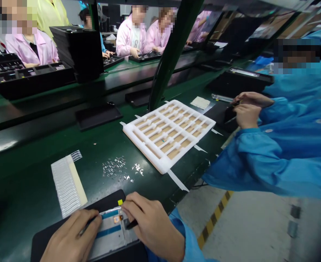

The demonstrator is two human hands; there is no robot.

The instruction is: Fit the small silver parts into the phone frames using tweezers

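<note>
Phone frame (111,233) lying on a black mat (53,238) at the bench's (21,182) near edge, left hand (70,236) gripping a slim dark tool (85,226), right hand (152,227) closed around a black tool (131,225) at the frame. Tiny metal pieces (113,167) glinting beyond, beside a white foam tray (168,136).

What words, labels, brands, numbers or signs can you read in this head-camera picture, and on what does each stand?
No text can be read.
Small orange label on the phone-like frame: too small to read.
Yellow square sticker on the black mat: no readable marks.
Strip on the black tray at upper right: too blurred to read.
</note>
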